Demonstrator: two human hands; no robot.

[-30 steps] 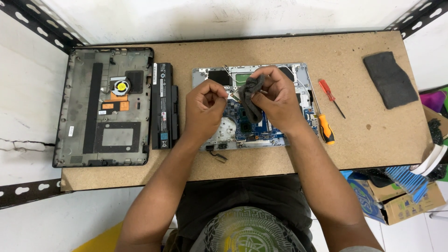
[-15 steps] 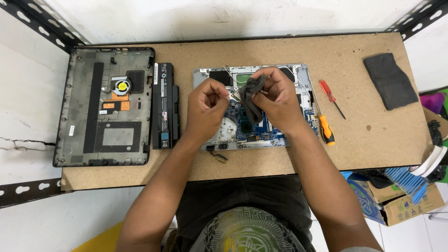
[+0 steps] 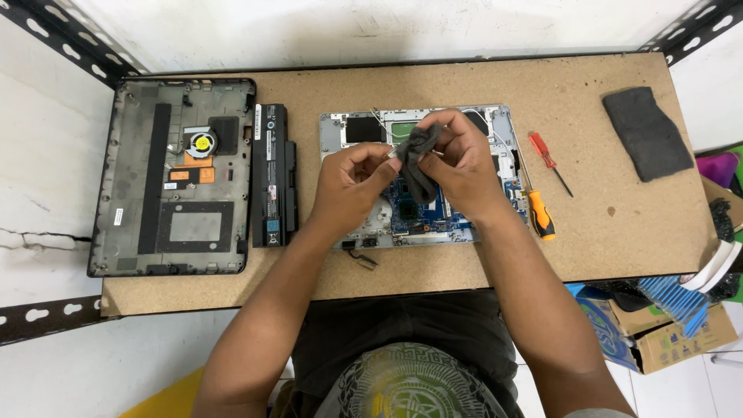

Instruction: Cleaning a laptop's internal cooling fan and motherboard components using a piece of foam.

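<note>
Grey cloth (image 3: 418, 159) hangs lengthwise from my right hand (image 3: 463, 166), pinched shut on it above the opened laptop chassis (image 3: 495, 131). My left hand (image 3: 352, 182), just beside it, pinches a small part I cannot identify against the cloth's upper end.

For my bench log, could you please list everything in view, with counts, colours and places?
grey cloth: 1, dark grey, held in both hands over the opened laptop
opened laptop: 1, silver with blue board, table centre
bottom cover: 1, black, table left
battery: 1, black, right of the bottom cover
screwdrivers: 2, red and orange, right of the laptop
pad: 1, dark grey, far right
table: 1, brown board
left hand: 1, pinching the cloth
right hand: 1, gripping the cloth
</note>
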